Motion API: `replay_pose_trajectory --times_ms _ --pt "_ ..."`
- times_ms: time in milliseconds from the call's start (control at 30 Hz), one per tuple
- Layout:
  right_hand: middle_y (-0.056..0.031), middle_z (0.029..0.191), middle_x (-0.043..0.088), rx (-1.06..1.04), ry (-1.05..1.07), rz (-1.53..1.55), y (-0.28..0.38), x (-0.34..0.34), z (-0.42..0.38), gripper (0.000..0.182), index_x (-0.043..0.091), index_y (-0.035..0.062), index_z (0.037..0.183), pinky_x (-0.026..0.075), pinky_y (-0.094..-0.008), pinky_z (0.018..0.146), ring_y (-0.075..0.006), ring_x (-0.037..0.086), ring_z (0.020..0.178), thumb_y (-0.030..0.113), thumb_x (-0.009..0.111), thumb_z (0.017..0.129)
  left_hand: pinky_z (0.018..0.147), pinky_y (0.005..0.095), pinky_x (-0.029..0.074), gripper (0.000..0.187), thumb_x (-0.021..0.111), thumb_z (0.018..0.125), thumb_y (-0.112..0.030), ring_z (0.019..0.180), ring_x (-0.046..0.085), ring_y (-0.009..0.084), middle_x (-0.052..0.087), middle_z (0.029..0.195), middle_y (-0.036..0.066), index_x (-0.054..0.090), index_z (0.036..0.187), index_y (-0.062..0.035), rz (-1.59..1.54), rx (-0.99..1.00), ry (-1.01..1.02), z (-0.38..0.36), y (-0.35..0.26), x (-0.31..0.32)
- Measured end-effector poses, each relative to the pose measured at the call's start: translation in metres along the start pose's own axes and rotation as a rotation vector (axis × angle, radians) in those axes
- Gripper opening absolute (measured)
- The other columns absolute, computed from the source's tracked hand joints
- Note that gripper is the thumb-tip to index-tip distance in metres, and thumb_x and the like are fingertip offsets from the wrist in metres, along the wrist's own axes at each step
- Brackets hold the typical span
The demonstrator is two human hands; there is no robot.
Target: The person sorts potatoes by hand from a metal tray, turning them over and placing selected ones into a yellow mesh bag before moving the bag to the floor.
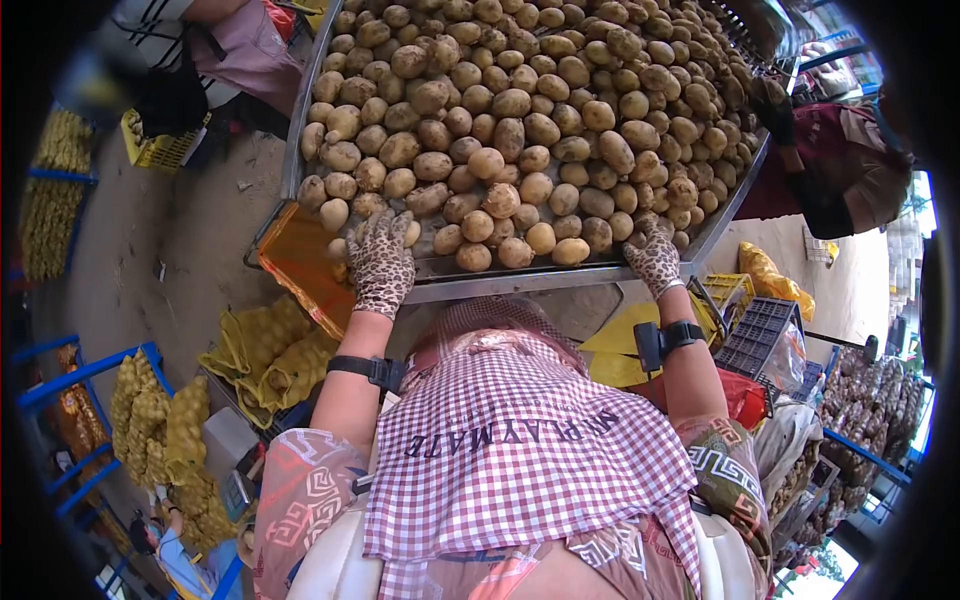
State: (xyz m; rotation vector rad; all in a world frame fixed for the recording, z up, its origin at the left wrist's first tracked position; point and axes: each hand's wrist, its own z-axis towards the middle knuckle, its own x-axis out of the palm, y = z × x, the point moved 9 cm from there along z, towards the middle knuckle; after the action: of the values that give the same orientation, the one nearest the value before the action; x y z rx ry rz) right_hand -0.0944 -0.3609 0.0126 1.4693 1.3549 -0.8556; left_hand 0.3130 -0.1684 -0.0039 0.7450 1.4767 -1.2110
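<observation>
A heap of potatoes (541, 131) covers a metal sorting table with a raised rim (520, 286). My left hand (382, 262), in a leopard-print glove, rests at the near left corner with its fingers stretched over the potatoes there. At the near right corner, my right hand (655, 256) wears the same kind of glove; its fingers lie against potatoes beside the rim. Neither hand visibly grips a potato. An orange bag (300, 262) hangs open below the left corner, near my left hand, with a few potatoes at its mouth.
A co-worker's dark-gloved hand (772, 110) reaches the table's right side; another person (245, 50) is at the far left. Filled yellow mesh bags (265, 350) stand below left. A dark crate (757, 340) and a yellow crate (728, 292) sit to the right.
</observation>
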Motion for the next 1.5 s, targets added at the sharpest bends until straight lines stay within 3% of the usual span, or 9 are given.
replay_pose_trajectory --times_ms 233,300,433,567,700,1067,1300,1367,1500 --pt "-0.0192 0.119 0.061 -0.146 0.022 0.360 0.010 0.002 -0.003 0.046 0.059 0.0080 0.118 0.047 -0.0405 0.095 -0.0338 0.060 0.110 0.025 0.069 0.076 0.114 0.0539 0.018 0.057 0.060 0.079 -0.014 0.135 0.034 0.0322 0.043 0.142 0.013 0.050 0.135 -0.0150 0.049 -0.193 0.091 0.008 0.005 -0.012" --pt "-0.0190 0.120 0.061 -0.176 0.110 0.412 0.021 0.009 -0.006 0.051 0.057 0.0078 0.123 0.047 -0.0403 0.095 -0.0336 0.059 0.112 0.025 0.069 0.076 0.112 0.0537 0.021 0.058 0.067 0.079 -0.022 0.134 0.036 0.0343 0.045 0.139 0.016 0.050 0.132 -0.0086 -0.037 0.098 -0.155 0.023 -0.054 -0.027" --pt "-0.0195 0.119 0.063 -0.241 0.255 0.379 0.066 0.036 -0.014 0.061 0.050 0.0077 0.131 0.047 -0.0389 0.097 -0.0320 0.059 0.113 0.024 0.072 0.078 0.116 0.0543 0.012 0.071 0.066 0.081 -0.045 0.142 0.024 0.0316 0.037 0.148 0.015 0.044 0.140 -0.0103 -0.126 0.559 0.255 0.035 -0.188 0.014" --pt "-0.0206 0.117 0.063 -0.454 0.371 0.305 0.134 0.049 -0.018 0.064 0.048 0.0074 0.133 0.048 -0.0395 0.094 -0.0336 0.060 0.111 0.029 0.071 0.078 0.114 0.0616 0.006 0.097 0.068 0.072 -0.061 0.145 0.018 0.0274 0.027 0.155 0.009 0.031 0.149 -0.0137 0.131 0.261 0.443 0.060 -0.159 0.033" --pt "-0.0216 0.116 0.063 -0.594 0.458 0.330 0.167 0.040 -0.011 0.064 0.045 0.0079 0.136 0.048 -0.0413 0.093 -0.0346 0.061 0.109 0.030 0.069 0.080 0.113 0.0624 0.012 0.087 0.076 0.068 -0.045 0.145 0.017 0.0275 0.026 0.155 0.007 0.043 0.141 -0.0122 0.278 0.260 0.433 0.052 -0.134 0.030" --pt "-0.0210 0.113 0.064 -0.825 0.548 0.594 0.198 0.033 -0.008 0.064 0.043 0.0054 0.138 0.047 -0.0396 0.093 -0.0345 0.061 0.108 0.032 0.066 0.084 0.113 0.0548 0.020 0.064 0.074 0.071 -0.046 0.141 0.023 0.0333 0.031 0.153 0.008 0.060 0.126 -0.0165 0.272 0.021 0.306 0.048 -0.094 0.005" --pt "-0.0165 0.108 0.067 -0.474 0.029 0.618 0.071 -0.087 0.039 0.032 0.063 0.0045 0.111 0.051 -0.0394 0.087 -0.0310 0.064 0.100 0.018 0.064 0.082 0.113 0.0474 0.027 0.051 0.069 0.081 -0.036 0.135 0.036 0.0355 0.043 0.142 0.019 0.061 0.125 -0.0104 0.350 -0.105 0.169 0.084 -0.029 -0.037" --pt "-0.0092 0.097 0.067 -0.341 0.009 0.688 0.042 -0.101 0.051 0.024 0.064 0.0041 0.108 0.050 -0.0320 0.083 -0.0167 0.063 0.091 0.015 0.063 0.087 0.112 0.0458 0.030 0.047 0.068 0.082 -0.031 0.132 0.039 0.0348 0.045 0.140 0.019 0.061 0.123 -0.0086 0.292 -0.029 0.111 0.114 -0.045 -0.046" --pt "-0.0025 0.096 0.064 -0.253 0.166 1.002 0.028 -0.063 0.070 0.021 0.064 0.0043 0.106 0.049 -0.0284 0.082 -0.0121 0.058 0.092 0.015 0.064 0.089 0.107 0.0391 0.038 0.037 0.059 0.090 -0.019 0.124 0.050 0.0318 0.055 0.131 0.019 0.058 0.123 -0.0029 -0.042 0.205 -0.074 0.185 -0.118 -0.045"
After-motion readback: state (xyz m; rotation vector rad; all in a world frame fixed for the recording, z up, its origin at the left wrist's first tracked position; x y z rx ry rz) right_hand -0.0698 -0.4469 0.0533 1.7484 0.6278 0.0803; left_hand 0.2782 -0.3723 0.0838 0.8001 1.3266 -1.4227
